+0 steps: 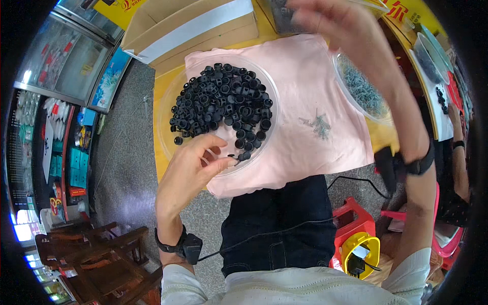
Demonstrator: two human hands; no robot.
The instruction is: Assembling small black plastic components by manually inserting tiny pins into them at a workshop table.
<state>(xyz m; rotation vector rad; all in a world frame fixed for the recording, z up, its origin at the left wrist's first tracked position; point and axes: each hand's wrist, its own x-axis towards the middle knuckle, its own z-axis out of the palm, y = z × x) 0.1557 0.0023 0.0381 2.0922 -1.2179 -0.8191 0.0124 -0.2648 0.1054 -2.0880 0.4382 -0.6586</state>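
Observation:
My left hand (189, 166) reaches over the near rim of a round clear plastic tray (275, 104). Its thumb and fingers are curved with a gap between them, and the thumb tip is beside a few black pieces at the near edge. A large heap of small round black plastic caps (218, 99) fills most of this tray. Up at the far right, my right hand (325, 18) is smeared by motion, close to a dark-filled clear bin (279, 15); its fingers cannot be made out. A small pile of thin grey screws (320, 126) lies on the pink cloth (300, 152).
A clear tub of grey screws (361, 86) stands at the right, partly behind my right forearm. An open cardboard box (203, 35) is at the far left. A red stool (351, 213) with a yellow holder is below. Another person's arm (459, 152) shows at far right.

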